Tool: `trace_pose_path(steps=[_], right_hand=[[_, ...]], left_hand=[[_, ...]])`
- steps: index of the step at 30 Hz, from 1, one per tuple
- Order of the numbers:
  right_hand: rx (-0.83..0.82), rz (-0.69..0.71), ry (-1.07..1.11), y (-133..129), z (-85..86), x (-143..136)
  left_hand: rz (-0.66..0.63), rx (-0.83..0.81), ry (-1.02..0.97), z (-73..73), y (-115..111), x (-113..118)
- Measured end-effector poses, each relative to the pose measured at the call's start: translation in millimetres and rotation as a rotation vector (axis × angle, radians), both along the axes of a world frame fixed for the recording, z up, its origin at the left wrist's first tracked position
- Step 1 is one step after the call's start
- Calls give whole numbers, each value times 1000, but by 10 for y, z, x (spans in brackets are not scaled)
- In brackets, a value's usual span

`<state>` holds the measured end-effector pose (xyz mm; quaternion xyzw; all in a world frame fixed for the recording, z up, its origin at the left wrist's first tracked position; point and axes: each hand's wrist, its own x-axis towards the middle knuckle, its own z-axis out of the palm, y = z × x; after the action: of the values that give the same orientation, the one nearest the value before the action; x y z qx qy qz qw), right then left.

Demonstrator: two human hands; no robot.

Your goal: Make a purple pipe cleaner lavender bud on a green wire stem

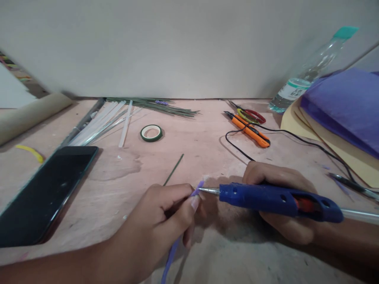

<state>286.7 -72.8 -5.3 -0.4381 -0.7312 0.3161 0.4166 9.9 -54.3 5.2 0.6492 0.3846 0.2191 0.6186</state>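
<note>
Between the thumb and forefinger of my left hand (pixel 168 221) is a purple strip (pixel 171 258), whose short end shows above the fingertips and whose tail hangs below. A thin green stem (pixel 173 169) sticks out behind the same hand. My right hand (pixel 278 197) is wrapped round a blue glue gun (pixel 257 200), held level. Its metal nozzle touches or nearly touches the strip's upper end. A clear glue stick (pixel 359 215) juts from the gun's back. Most of the right fingers are hidden behind the gun.
A phone (pixel 44 193), glue sticks (pixel 99 122), green tape (pixel 151 133) and green stems (pixel 154 106) lie left and behind. Right are an orange cutter (pixel 250 131), scissors (pixel 251 116), a black cord (pixel 302 138), a pen (pixel 353 186), a bottle (pixel 296 88) and purple paper (pixel 346 102).
</note>
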Motion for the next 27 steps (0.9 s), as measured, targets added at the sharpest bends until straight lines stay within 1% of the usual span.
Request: trace_pose_path(steps=[5,8,13,22,27], right_hand=[[-4,5,15,-12,-32,9],[-19,-9,12,-3,22,-15],[-99,-14,-5,16,114,-33],[-25,-37,-18,-9,11,13],[1,-57,-42,33,86,-33]], left_hand=[[-8,-5,-6,-23,4,-7],[-13,-17,-2,-33,4,-14],[-13,-34,10,-32,-1,-19],[-9,-27,12,-36,12,-3],[-15,-2,15,-3,9,4]])
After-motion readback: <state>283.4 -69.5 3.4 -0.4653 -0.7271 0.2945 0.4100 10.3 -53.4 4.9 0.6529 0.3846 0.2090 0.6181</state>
